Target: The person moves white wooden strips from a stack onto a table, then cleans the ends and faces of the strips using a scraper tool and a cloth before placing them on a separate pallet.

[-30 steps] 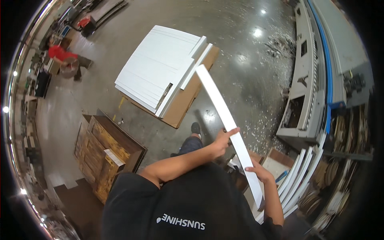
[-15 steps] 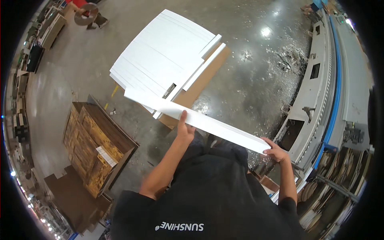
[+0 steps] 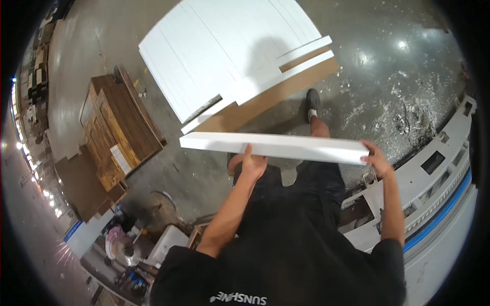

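Note:
I carry a long white board level in front of me, lying left to right. My left hand grips its near edge from below, near the middle. My right hand holds the board's right end. Ahead on the floor lies a stack of white panels on a brown sheet of cardboard. My foot in a dark shoe steps beside that stack.
A brown wooden cabinet stack stands to the left. A white and blue machine runs along the right side. Sawdust and chips litter the shiny concrete floor. Tools and clutter sit at lower left.
The board has swung from pointing away from me to lying crosswise and level. I have walked closer to the white panel stack, which now fills the upper view.

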A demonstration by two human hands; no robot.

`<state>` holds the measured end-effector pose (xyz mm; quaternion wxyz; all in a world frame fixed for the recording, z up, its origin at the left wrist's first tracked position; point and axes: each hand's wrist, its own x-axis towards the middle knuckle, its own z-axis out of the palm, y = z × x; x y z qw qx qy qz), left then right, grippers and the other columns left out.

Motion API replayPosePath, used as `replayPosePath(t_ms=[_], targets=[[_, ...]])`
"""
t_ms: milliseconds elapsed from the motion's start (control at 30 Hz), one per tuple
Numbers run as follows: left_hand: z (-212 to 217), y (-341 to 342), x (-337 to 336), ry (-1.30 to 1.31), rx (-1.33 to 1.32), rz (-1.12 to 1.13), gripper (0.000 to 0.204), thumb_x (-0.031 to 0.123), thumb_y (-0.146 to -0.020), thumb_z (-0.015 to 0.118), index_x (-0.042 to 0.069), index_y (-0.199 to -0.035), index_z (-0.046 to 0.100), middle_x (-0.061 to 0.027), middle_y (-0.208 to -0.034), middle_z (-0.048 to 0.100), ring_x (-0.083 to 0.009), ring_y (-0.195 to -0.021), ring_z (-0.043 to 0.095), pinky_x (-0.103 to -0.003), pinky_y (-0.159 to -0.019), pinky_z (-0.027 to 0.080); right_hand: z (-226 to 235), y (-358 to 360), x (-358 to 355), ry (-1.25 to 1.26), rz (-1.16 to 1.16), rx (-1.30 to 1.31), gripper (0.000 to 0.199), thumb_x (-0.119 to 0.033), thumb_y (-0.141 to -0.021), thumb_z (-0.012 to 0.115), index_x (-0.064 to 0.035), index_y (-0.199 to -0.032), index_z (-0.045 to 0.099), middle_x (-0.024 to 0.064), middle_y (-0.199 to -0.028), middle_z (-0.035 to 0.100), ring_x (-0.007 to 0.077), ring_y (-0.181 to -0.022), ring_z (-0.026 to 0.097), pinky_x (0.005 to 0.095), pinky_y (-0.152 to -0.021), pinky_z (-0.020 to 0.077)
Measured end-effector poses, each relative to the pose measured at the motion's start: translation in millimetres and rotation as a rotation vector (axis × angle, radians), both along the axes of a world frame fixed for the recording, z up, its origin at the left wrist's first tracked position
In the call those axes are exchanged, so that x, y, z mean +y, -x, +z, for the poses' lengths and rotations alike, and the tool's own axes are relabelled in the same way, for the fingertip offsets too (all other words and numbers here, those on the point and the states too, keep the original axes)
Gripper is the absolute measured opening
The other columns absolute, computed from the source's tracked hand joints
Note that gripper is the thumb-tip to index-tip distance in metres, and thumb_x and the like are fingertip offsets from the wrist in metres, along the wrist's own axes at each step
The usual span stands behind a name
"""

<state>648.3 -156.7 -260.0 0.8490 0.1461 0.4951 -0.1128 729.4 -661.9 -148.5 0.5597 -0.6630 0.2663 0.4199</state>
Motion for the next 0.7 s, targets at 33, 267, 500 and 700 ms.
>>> replayPosePath(t_ms=[33, 267, 500, 700], targets=[[-28.4, -7.1, -10.3, 0.04, -0.008, 0.039, 0.062, 0.05, -0.089, 0.084, 0.02, -0.138, 0.061, 0.0003, -0.139, 0.065, -0.0221, -0.133, 0.057, -0.041, -0.11, 0.043, -27.7, -42.4, -11.0, -0.019, 0.086, -0.003, 0.097, -0.019, -0.072, 0.089, 0.0025, -0.158, 0.049, 0.0165, -0.151, 0.061, 0.0322, -0.139, 0.057, 0.042, -0.12, 0.0411], [-196.0, -104.8, -141.9, 0.0, -0.045, 0.248, 0.072, 0.05, -0.088, 0.083, 0.019, -0.146, 0.056, -0.0001, -0.145, 0.062, -0.0228, -0.14, 0.052, -0.042, -0.12, 0.035, -192.1, -236.1, -83.4, -0.053, 0.26, 0.126, 0.101, -0.024, -0.082, 0.086, -0.001, -0.167, 0.037, 0.0196, -0.166, 0.046, 0.034, -0.149, 0.048, 0.0433, -0.125, 0.0367], [-331.6, -182.3, -176.8, -0.041, -0.069, 0.267, 0.079, 0.058, -0.095, 0.074, 0.016, -0.156, 0.048, -0.0035, -0.162, 0.051, -0.0262, -0.15, 0.043, -0.048, -0.129, 0.025, -337.3, -323.0, -114.1, -0.061, 0.356, 0.13, 0.104, -0.037, -0.086, 0.087, -0.0037, -0.169, 0.034, 0.0158, -0.168, 0.043, 0.0302, -0.154, 0.04, 0.043, -0.13, 0.0275], [-365.7, -195.2, -152.5, -0.028, 0.023, 0.338, 0.07, 0.061, -0.098, 0.07, 0.011, -0.146, 0.059, -0.0098, -0.148, 0.065, -0.0342, -0.141, 0.056, -0.053, -0.12, 0.043, -401.9, -356.6, -90.8, -0.164, 0.302, 0.122, 0.097, -0.033, -0.092, 0.083, -0.0058, -0.17, 0.032, 0.013, -0.168, 0.043, 0.0273, -0.154, 0.04, 0.0441, -0.132, 0.0231]])
